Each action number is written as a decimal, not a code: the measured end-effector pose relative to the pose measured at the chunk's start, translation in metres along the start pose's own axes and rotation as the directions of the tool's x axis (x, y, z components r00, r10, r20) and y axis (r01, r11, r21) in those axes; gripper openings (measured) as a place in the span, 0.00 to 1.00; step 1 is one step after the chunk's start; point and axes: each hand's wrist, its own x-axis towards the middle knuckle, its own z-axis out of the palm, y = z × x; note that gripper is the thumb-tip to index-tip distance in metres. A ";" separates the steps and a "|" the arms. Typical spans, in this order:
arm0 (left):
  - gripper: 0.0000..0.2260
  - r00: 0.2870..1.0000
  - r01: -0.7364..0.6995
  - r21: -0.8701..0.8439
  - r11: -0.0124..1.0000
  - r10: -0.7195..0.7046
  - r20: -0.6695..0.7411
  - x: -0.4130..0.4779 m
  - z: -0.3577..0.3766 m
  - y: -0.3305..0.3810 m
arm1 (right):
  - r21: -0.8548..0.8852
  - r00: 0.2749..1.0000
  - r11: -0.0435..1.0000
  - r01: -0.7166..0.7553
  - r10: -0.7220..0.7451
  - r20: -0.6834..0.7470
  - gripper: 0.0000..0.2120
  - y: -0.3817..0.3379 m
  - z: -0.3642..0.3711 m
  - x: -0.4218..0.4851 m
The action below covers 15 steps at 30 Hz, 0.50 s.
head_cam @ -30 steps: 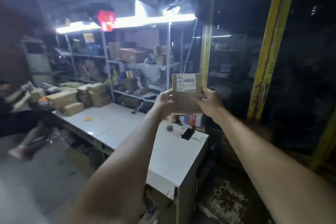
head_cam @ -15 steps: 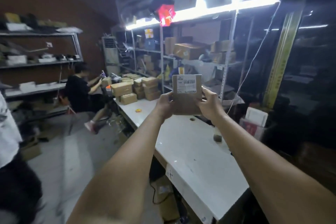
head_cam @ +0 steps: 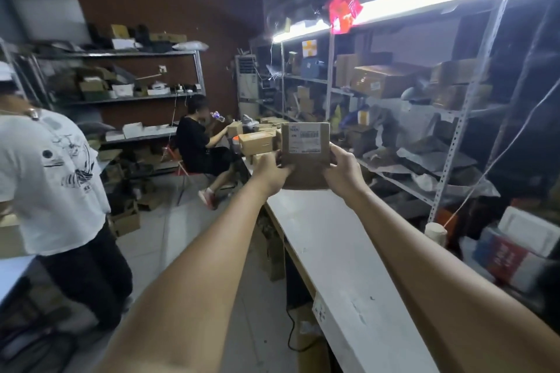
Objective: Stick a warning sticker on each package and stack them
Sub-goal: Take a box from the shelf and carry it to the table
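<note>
Both hands, left hand and right hand, grip the package at frame centre; the view has swung left, bringing the box stack behind into line for stacking.

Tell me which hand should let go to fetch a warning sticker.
Probably the left hand: it only cups the package's lower left corner, while the right hand grips its right edge more fully. No sticker supply is visible, so this is tentative.
</note>
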 end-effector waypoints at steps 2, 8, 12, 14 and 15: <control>0.17 1.000 0.009 0.001 1.000 -0.009 -0.008 0.013 -0.012 -0.010 | -0.005 1.000 1.000 0.001 -0.001 0.007 0.21 -0.001 0.017 0.013; 0.19 0.999 0.004 0.040 0.999 -0.002 -0.047 0.052 -0.052 -0.041 | -0.012 1.000 1.000 0.027 -0.027 0.006 0.21 -0.006 0.069 0.056; 0.19 0.999 -0.006 0.040 0.999 0.008 -0.050 0.086 -0.074 -0.067 | 0.000 1.000 1.000 0.018 -0.018 0.012 0.22 0.000 0.104 0.088; 0.19 0.999 0.008 0.027 1.000 -0.007 -0.042 0.104 -0.081 -0.078 | 0.000 1.000 1.000 0.016 -0.016 0.015 0.22 0.007 0.117 0.104; 0.19 0.999 0.015 0.031 0.999 -0.013 -0.043 0.114 -0.083 -0.084 | -0.001 1.000 1.000 0.012 -0.012 0.019 0.23 0.011 0.122 0.113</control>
